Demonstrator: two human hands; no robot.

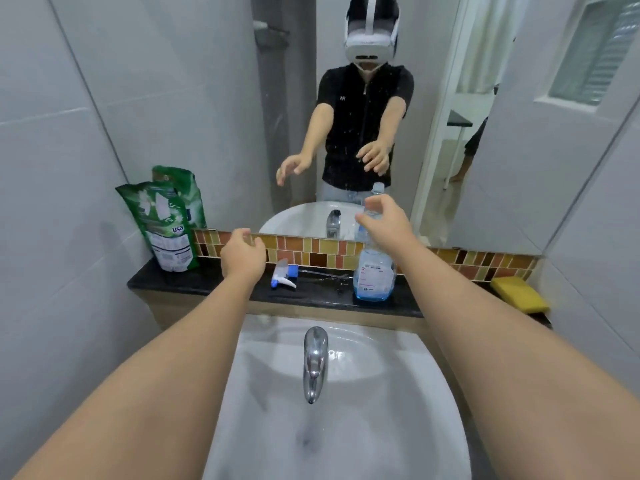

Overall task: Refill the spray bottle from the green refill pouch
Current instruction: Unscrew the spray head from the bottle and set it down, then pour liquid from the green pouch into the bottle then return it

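Left of the sink tap (314, 362), the green refill pouch (162, 226) is standing upright on the dark ledge (194, 282), leaning against the wall; whether it is opened cannot be told. Nearer the tap, the left hand (242, 254) is hovering above the ledge, fingers loosely curled and grasping nothing. Just behind the tap, the trigger spray head (284, 276) is lying detached on the ledge, so uncapping appears done. Right of the tap, the spray bottle (374, 271) is standing with only a little blue liquid; pouring seems still to come. The right hand (386, 221) is reaching to the bottle's neck, fingers spread around it; whether they are touching cannot be told.
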